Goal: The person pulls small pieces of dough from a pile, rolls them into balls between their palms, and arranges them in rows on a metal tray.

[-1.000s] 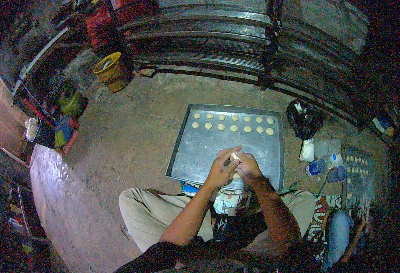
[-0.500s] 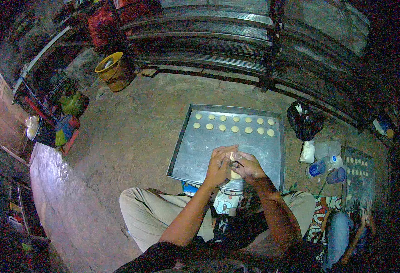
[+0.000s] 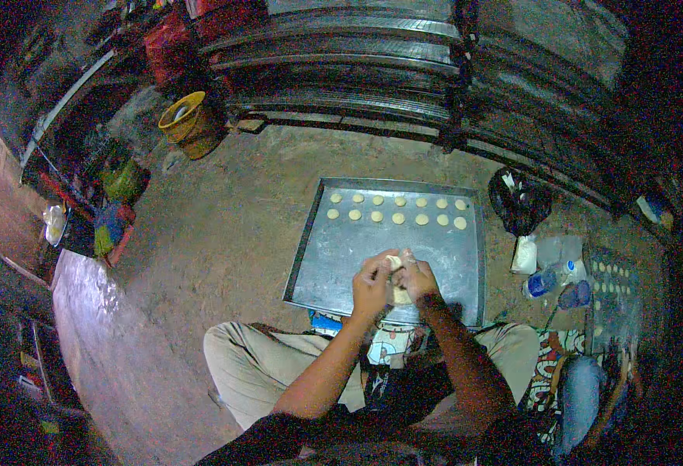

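Observation:
Over the near half of a large metal baking tray (image 3: 341, 256), my two hands meet. My left hand (image 3: 372, 283) and my right hand (image 3: 419, 279) both have their fingers closed on a small pale piece of dough (image 3: 393, 262) between them. Below the hands, close to the tray's near edge, lies a larger lump of dough (image 3: 401, 296), partly hidden by my fingers. Two rows of small flat dough rounds (image 3: 398, 219) line the far side of the tray. Thin white flour dusts the metal.
To the right are a black plastic bag (image 3: 519, 203), a white packet (image 3: 524, 255), a blue-labelled plastic container (image 3: 541, 283) and a second tray (image 3: 617, 311) with dough rounds, beside another person's leg (image 3: 578, 404). A yellow bucket (image 3: 190, 128) stands far left, before dark metal racks (image 3: 341, 58).
My fingers have shifted around the small dough piece, and the right hand has turned more upright beside the left. The dough rounds on the tray lie as before.

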Available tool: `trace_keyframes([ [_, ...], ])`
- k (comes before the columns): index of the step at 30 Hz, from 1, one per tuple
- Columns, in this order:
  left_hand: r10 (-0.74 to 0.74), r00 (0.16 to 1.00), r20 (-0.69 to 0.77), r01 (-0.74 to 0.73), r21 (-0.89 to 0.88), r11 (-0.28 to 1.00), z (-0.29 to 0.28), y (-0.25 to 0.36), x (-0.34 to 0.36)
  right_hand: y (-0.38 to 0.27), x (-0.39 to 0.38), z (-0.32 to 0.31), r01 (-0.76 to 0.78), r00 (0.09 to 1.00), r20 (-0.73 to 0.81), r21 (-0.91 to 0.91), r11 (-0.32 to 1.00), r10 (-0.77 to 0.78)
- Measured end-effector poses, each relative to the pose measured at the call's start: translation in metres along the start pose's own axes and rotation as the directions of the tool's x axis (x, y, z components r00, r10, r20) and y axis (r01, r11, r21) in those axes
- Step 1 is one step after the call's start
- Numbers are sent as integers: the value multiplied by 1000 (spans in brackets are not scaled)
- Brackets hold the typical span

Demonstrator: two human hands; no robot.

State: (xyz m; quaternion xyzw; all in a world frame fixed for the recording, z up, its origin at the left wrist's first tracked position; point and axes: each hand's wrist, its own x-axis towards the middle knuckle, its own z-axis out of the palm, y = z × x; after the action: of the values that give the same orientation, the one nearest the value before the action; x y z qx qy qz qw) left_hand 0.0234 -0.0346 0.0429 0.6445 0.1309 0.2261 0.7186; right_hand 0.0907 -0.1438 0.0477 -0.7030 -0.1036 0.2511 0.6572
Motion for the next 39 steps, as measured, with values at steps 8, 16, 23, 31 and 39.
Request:
trace_keyframes([
  [8,-202,968,151,244,-359,901,-12,-10,10,-1,-1,-8,-117,951,308,337,934,8],
  [16,87,977,194,-103,74,992,3,14,1,2,1,-12,158,986,58,-81,984,-154],
  [23,-191,982,18,181,-405,896,9,-1,-4,-14,-7,0,196,981,60,-360,912,-187],
  [31,-284,930,236,368,-535,760,-2,5,-1,-7,-6,-1,-282,943,307,540,793,126],
  [39,298,939,171,-342,370,864,4,3,-3,4,5,-15,-249,955,228,279,928,188],
])
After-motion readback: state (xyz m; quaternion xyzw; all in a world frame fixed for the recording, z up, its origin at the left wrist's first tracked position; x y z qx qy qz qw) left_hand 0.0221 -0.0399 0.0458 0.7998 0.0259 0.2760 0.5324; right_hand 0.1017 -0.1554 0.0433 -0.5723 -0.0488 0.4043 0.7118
